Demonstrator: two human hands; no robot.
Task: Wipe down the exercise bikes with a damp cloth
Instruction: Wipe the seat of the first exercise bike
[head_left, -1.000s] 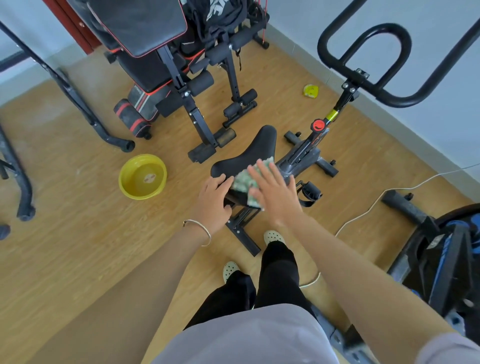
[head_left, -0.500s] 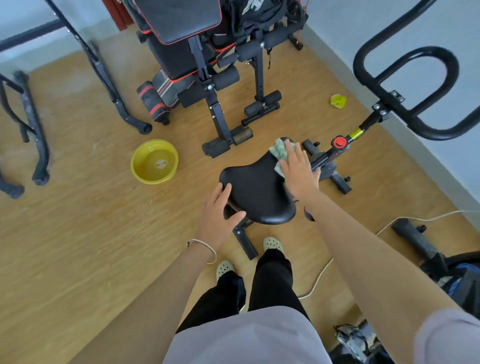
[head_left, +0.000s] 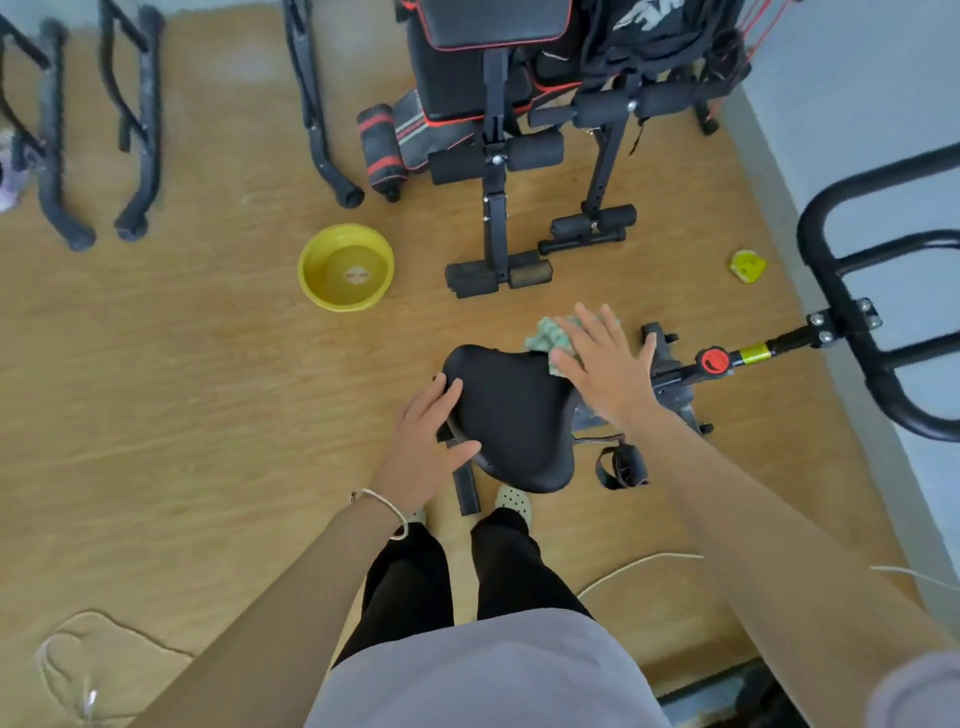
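Cloth (head_left: 543, 336) pressed on saddle (head_left: 511, 415) by right hand (head_left: 608, 370), yellow basin (head_left: 305, 260) nearby

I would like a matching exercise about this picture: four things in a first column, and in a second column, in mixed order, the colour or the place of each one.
Column 1
1. cloth
2. basin
3. knob
4. left hand

Column 2
a. red
b. rests on the edge of the saddle
c. yellow, on the floor
d. under the flat right hand

Pairs: 1-d, 2-c, 3-a, 4-b
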